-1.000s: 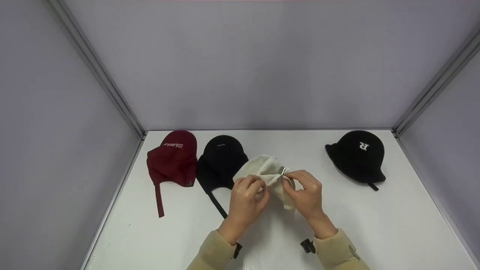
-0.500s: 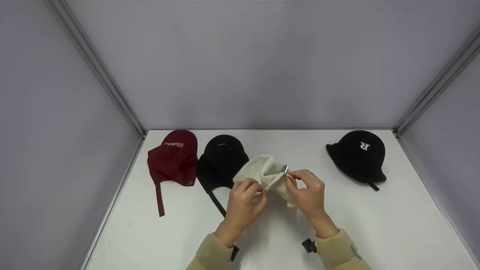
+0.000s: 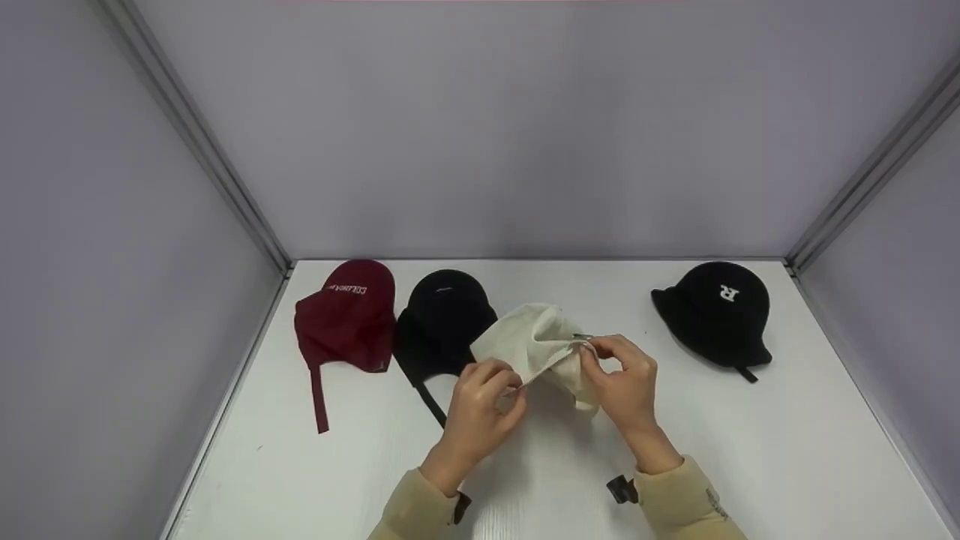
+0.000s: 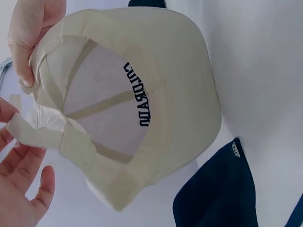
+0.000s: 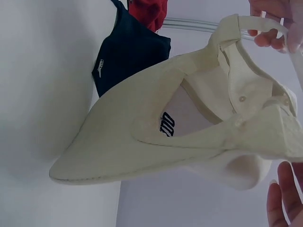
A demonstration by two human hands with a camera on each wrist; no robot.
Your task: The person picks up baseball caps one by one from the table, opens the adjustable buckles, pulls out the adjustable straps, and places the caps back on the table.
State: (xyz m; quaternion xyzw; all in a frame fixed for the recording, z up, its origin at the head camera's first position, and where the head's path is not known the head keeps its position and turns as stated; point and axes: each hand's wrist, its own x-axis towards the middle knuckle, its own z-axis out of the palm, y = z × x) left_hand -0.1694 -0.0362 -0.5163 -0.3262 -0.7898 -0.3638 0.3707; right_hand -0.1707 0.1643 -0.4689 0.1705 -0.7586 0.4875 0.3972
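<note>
A cream baseball cap (image 3: 517,337) is held up between both hands, its inside and dark lettering showing in the left wrist view. My left hand (image 3: 484,412) pinches the cap's back strap (image 4: 35,135) between thumb and fingers. On the other side, my right hand (image 3: 628,386) pinches the strap's far end beside a small metal buckle (image 3: 582,336), which is partly covered by the fingers. The strap runs taut between the hands. The brim (image 4: 194,90) points away from the person.
On the white table (image 3: 300,480), a dark red cap (image 3: 345,322) and a black cap (image 3: 446,319) lie to the left with straps trailing. A black cap with a white R (image 3: 716,315) lies to the right. Grey walls (image 3: 480,135) enclose the back and sides.
My left hand has drawn down and left with the strap, and my right hand has shifted slightly right. The strap is stretched longer between them. The other caps have not moved.
</note>
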